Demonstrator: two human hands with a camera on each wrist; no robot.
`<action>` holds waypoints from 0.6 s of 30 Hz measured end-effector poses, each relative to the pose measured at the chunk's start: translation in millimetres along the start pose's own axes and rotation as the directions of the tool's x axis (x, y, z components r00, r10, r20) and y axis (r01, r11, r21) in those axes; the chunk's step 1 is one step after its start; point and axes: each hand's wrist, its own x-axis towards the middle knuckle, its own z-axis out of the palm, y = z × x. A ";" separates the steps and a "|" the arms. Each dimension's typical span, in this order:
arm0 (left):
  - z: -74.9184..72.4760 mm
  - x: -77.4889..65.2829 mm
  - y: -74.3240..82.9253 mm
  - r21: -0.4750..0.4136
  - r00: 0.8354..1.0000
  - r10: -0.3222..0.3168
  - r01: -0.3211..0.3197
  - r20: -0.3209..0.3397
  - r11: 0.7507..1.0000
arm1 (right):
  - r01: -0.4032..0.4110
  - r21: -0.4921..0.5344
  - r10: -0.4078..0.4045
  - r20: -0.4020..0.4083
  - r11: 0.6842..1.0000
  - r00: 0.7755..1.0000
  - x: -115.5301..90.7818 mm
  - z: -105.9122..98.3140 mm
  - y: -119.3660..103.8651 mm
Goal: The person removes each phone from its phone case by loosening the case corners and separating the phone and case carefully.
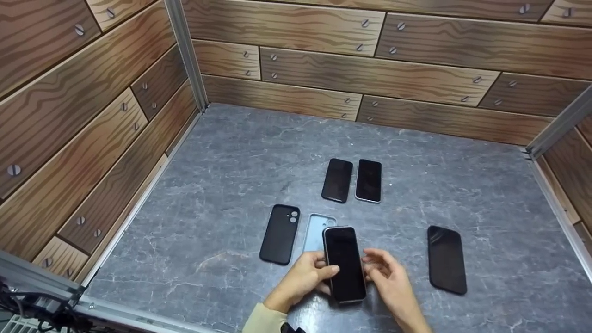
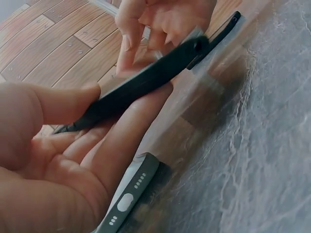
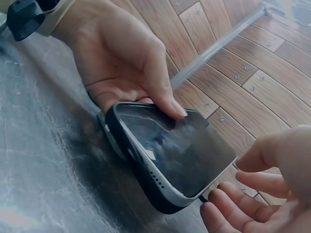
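My left hand (image 1: pixel 307 275) grips a phone (image 1: pixel 344 263) screen up and tilted, thumb over the front edge, fingers beneath. In the right wrist view, a black case (image 3: pixel 153 191) surrounds the phone's silver edge along its near end and side. My right hand (image 1: pixel 391 277) is beside the phone's right edge, fingers loosely bent; in the right wrist view its thumb tip comes right at the phone's corner. Under the held phone lies a light blue phone case (image 1: pixel 317 231), partly hidden; its port cutouts show in the left wrist view. Left of it rests a black phone case (image 1: pixel 280 234).
Two dark-screened phones (image 1: pixel 337 180) (image 1: pixel 368 181) lie side by side farther back. Another black phone (image 1: pixel 447 260) lies at the right. Wood-patterned walls (image 1: pixel 286 60) with metal corner posts (image 1: pixel 187 55) enclose the grey marbled table (image 1: pixel 222 171).
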 end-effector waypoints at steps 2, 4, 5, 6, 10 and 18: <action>1.2 0.4 -1.2 0.010 1.000 0.001 -0.001 -0.024 1.000 | 0.000 -0.028 0.000 0.003 1.000 1.000 -2.2 1.0 0.0; 1.9 0.5 -1.6 0.013 0.999 0.006 -0.006 -0.042 1.000 | 0.000 -0.038 0.000 0.011 0.999 1.000 -3.3 2.0 -0.4; 2.0 0.5 -1.5 0.018 0.999 0.010 -0.009 -0.049 1.000 | 0.004 -0.042 -0.004 0.015 0.999 1.000 -3.6 2.7 -0.9; 2.2 0.2 -1.4 0.022 0.998 0.012 -0.011 -0.058 1.000 | 0.005 -0.043 -0.004 0.013 0.999 1.000 -3.6 3.5 -1.4; 3.0 -0.8 -0.4 0.047 0.995 0.025 -0.020 -0.094 0.999 | 0.036 -0.056 -0.036 0.004 0.998 0.999 -4.3 5.4 -4.5; 3.3 0.4 -0.7 0.147 0.980 0.078 -0.051 -0.182 0.988 | 0.045 -0.110 -0.046 -0.009 0.993 0.999 -6.2 8.2 -11.7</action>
